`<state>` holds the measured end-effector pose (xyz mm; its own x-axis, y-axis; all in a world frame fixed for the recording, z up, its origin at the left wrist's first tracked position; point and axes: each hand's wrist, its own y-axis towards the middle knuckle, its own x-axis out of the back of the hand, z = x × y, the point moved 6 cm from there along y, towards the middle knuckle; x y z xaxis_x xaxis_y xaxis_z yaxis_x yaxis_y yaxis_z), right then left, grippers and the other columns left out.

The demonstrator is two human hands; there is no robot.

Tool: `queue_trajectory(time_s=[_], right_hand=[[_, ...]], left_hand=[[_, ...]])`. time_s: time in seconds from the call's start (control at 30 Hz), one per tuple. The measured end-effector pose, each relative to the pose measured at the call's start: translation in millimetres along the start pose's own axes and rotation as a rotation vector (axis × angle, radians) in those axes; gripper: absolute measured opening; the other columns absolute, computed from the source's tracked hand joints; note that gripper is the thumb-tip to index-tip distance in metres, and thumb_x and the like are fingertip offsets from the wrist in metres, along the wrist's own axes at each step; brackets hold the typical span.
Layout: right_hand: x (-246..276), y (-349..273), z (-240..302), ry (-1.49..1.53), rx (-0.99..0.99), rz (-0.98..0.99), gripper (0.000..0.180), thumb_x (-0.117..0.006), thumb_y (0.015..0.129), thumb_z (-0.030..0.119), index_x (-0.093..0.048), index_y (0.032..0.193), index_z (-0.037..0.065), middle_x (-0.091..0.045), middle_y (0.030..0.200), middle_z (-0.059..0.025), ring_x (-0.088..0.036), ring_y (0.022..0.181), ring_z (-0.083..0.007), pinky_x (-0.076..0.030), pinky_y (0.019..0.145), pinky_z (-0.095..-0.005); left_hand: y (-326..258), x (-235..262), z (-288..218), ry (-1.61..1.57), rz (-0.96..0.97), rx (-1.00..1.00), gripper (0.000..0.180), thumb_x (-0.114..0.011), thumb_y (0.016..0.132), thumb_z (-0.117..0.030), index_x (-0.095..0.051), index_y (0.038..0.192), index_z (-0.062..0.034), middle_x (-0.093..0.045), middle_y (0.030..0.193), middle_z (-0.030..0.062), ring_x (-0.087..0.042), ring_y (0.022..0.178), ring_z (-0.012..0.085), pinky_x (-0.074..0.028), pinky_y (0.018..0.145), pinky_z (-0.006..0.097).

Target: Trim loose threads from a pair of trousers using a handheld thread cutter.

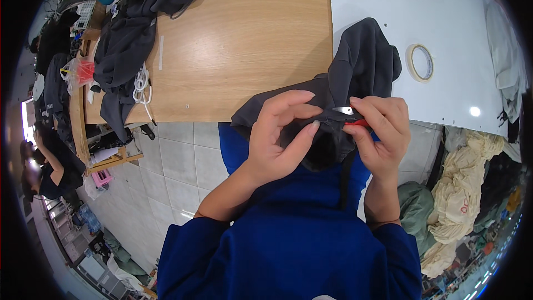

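Note:
A dark grey garment (363, 58) lies bunched over the table's near edge and hangs down toward my lap. My right hand (383, 128) is closed around a small pair of thread snips (355, 123) with a red handle. Their metal blade points left, just over the cloth. Opposite it, my left hand (280, 133) is at the garment, thumb and fingertips apart with a gap between them. Whether a fine thread lies at those fingertips is too small to tell.
On the white tabletop at right sits a roll of tape (420, 63). More dark garments (125, 44) and a coiled white cord (142, 86) lie on the wooden tabletop's left side. Cream cloth (461, 183) is heaped at lower right. Another person (55, 161) is at far left.

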<state>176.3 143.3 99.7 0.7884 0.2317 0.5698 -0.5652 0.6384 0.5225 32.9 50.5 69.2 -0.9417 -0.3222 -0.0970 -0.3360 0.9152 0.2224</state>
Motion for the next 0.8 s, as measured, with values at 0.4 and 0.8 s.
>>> queue_trajectory(time_s=[0.4, 0.8], right_hand=[[-2, 0, 5, -0.031, 0.035, -0.016, 0.034, -0.077, 0.059, 0.020, -0.073, 0.092, 0.012, -0.063, 0.081, 0.0015, -0.047, 0.074, -0.0177, -0.038, 0.065, -0.0278], [-14, -9, 3, 0.338, -0.278, -0.011, 0.035, -0.079, 0.061, 0.004, -0.069, 0.095, 0.006, -0.058, 0.069, -0.0044, -0.051, 0.059, -0.0158, -0.037, 0.050, -0.0242]], left_hand=[[1, -3, -5, 0.094, 0.030, -0.047, 0.046, -0.055, 0.083, 0.011, -0.037, 0.125, 0.0026, -0.062, 0.098, 0.0170, -0.062, 0.089, 0.0166, -0.047, 0.080, 0.025], [-4, -4, 1, 0.080, 0.012, -0.025, 0.049, -0.059, 0.081, 0.009, -0.039, 0.125, 0.0010, -0.062, 0.099, 0.0141, -0.062, 0.087, 0.0158, -0.047, 0.079, 0.025]])
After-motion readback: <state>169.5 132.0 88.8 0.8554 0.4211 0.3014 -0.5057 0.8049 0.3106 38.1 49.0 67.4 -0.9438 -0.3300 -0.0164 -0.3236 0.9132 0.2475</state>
